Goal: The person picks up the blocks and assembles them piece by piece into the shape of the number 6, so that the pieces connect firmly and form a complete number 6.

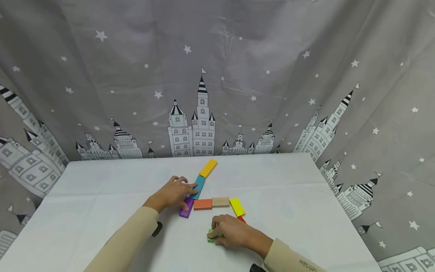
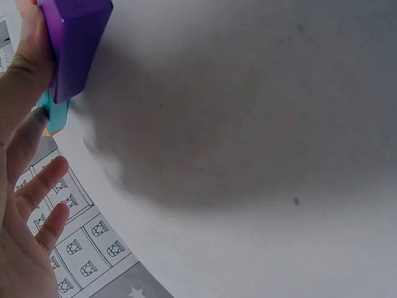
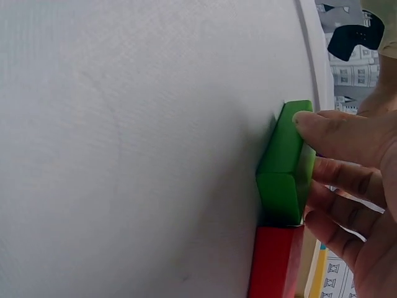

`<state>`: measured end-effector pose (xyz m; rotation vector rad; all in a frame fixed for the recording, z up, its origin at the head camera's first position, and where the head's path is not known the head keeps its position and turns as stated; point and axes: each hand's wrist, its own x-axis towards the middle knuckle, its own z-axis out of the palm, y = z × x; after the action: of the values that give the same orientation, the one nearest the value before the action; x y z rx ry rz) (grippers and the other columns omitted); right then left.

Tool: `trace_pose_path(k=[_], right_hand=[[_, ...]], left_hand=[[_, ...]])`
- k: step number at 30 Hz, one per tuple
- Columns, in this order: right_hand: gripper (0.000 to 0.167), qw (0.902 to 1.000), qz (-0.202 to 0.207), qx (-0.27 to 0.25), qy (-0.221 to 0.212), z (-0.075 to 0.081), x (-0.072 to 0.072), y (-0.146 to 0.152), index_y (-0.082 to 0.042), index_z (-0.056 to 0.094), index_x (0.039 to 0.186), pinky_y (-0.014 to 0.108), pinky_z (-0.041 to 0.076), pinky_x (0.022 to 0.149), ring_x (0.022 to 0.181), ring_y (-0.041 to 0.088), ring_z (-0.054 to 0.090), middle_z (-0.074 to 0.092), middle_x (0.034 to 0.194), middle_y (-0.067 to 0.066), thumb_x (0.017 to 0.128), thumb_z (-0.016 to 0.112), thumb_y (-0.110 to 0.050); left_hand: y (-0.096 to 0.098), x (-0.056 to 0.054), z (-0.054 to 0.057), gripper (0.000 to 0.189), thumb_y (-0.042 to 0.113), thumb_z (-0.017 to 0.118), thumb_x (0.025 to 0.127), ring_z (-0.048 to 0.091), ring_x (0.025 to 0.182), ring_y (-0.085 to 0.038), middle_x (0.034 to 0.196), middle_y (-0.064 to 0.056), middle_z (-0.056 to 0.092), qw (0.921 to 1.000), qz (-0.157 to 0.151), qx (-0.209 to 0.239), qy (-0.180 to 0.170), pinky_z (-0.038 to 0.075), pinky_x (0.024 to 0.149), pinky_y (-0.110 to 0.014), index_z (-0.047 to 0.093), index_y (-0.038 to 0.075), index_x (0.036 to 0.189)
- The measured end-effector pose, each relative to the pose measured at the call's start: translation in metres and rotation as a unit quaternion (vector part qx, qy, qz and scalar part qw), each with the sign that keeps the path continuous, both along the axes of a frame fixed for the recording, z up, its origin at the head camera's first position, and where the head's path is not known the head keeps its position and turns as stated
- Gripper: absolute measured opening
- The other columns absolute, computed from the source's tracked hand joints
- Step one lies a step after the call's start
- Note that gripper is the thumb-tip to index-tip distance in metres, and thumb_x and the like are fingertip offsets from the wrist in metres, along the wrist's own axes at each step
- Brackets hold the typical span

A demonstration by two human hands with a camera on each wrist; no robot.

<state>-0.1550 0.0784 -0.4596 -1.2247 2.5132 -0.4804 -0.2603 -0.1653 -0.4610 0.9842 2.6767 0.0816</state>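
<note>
The right hand (image 1: 231,230) pinches a glossy green rectangular block (image 3: 282,146); its thumb lies on one long face, with the fingers on the opposite side. The left hand (image 1: 173,194) has its fingers spread apart: the thumb presses on a smooth purple rectangular block (image 1: 184,214), and the forefinger touches a teal rectangular block (image 1: 201,183). The remaining left fingers are clear of both blocks.

In the head view the right hand covers much of the green block and most of a red rectangular block (image 1: 241,219). The right wrist view shows the red block at the green block's end, cut off by the lower edge; contact between the two cannot be confirmed. In the left wrist view the purple block is cut off at the top, and the teal block shows only in part.

The teal block meets the purple block at one end and an orange-yellow rectangular block (image 1: 208,168) at the other. Just beside the purple block lies an orange-red oblong block (image 1: 202,204), end to end with a tan block (image 1: 220,202) of wood-like tone. A bright yellow oblong block (image 1: 237,206) slants near it. All rest on a bench (image 1: 289,196) under a white, faintly creased cover.
</note>
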Motion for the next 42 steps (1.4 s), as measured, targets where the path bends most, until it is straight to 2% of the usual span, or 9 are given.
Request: trace_pose_path(k=[5, 10, 16, 24, 29, 36, 42], right_hand=[[0.031, 0.9997, 0.022, 0.004, 0.009, 0.006, -0.003, 0.005, -0.022, 0.071, 0.118, 0.016, 0.045, 0.085, 0.094, 0.002, 0.053, 0.059, 0.113, -0.007, 0.088, 0.072, -0.028], [0.031, 0.9969, 0.071, 0.007, 0.033, 0.015, -0.017, 0.013, -0.023, 0.071, 0.118, 0.016, 0.043, 0.088, 0.1, 0.005, 0.053, 0.059, 0.121, -0.004, 0.087, 0.073, -0.025], [0.032, 0.9885, 0.137, 0.036, 0.054, 0.024, -0.029, 0.015, -0.024, 0.072, 0.116, 0.02, 0.041, 0.099, 0.112, 0.01, 0.053, 0.06, 0.125, -0.005, 0.085, 0.075, -0.018], [0.036, 0.9718, 0.209, 0.075, 0.079, 0.025, -0.031, 0.008, -0.029, 0.071, 0.118, 0.018, 0.041, 0.096, 0.111, 0.006, 0.053, 0.059, 0.127, -0.009, 0.084, 0.076, -0.02], [0.037, 0.9671, 0.223, 0.083, 0.091, 0.023, -0.03, 0.005, -0.029, 0.07, 0.119, 0.02, 0.04, 0.098, 0.112, 0.006, 0.051, 0.058, 0.128, -0.011, 0.083, 0.077, -0.024], [0.041, 0.9652, 0.228, 0.082, 0.098, 0.019, -0.029, -0.003, -0.03, 0.068, 0.123, 0.01, 0.035, 0.085, 0.105, 0.005, 0.049, 0.059, 0.126, -0.011, 0.083, 0.076, -0.035], [0.045, 0.9616, 0.234, 0.088, 0.115, 0.014, -0.028, -0.01, -0.031, 0.065, 0.126, 0.009, 0.034, 0.083, 0.104, 0.005, 0.049, 0.058, 0.127, -0.012, 0.084, 0.071, -0.046]], left_hand=[[0.001, -0.001, 0.004, 0.072, 0.044, 0.08, 0.071, 0.043, 0.125, -0.028, 0.146, 0.001, 0.047, 1.0, -0.002, -0.002, 0.001, 0.029, 0.107, -0.052, 0.057, 0.023, 0.135], [0.004, -0.003, 0.006, 0.071, 0.046, 0.079, 0.071, 0.044, 0.124, -0.027, 0.146, 0.003, 0.048, 0.9999, -0.003, -0.007, 0.007, 0.029, 0.108, -0.051, 0.058, 0.024, 0.135], [0.005, -0.005, 0.008, 0.069, 0.047, 0.078, 0.071, 0.045, 0.124, -0.025, 0.145, 0.006, 0.049, 0.9998, -0.003, -0.016, 0.008, 0.03, 0.108, -0.05, 0.058, 0.027, 0.134], [0.007, -0.004, 0.01, 0.069, 0.045, 0.078, 0.073, 0.04, 0.132, -0.029, 0.147, 0.005, 0.046, 0.9997, -0.004, -0.025, 0.0, 0.028, 0.111, -0.052, 0.056, 0.027, 0.136], [0.006, -0.001, 0.009, 0.069, 0.046, 0.077, 0.074, 0.035, 0.138, -0.03, 0.148, 0.004, 0.045, 0.9995, -0.003, -0.033, 0.001, 0.023, 0.113, -0.053, 0.056, 0.027, 0.137], [0.002, 0.002, 0.006, 0.068, 0.046, 0.077, 0.074, 0.033, 0.139, -0.031, 0.148, 0.003, 0.045, 0.9996, -0.001, -0.029, 0.004, 0.02, 0.115, -0.053, 0.057, 0.027, 0.136], [0.0, 0.003, 0.004, 0.067, 0.046, 0.077, 0.074, 0.034, 0.139, -0.03, 0.147, 0.004, 0.045, 0.9997, 0.001, -0.022, 0.008, 0.02, 0.115, -0.052, 0.057, 0.028, 0.136]])
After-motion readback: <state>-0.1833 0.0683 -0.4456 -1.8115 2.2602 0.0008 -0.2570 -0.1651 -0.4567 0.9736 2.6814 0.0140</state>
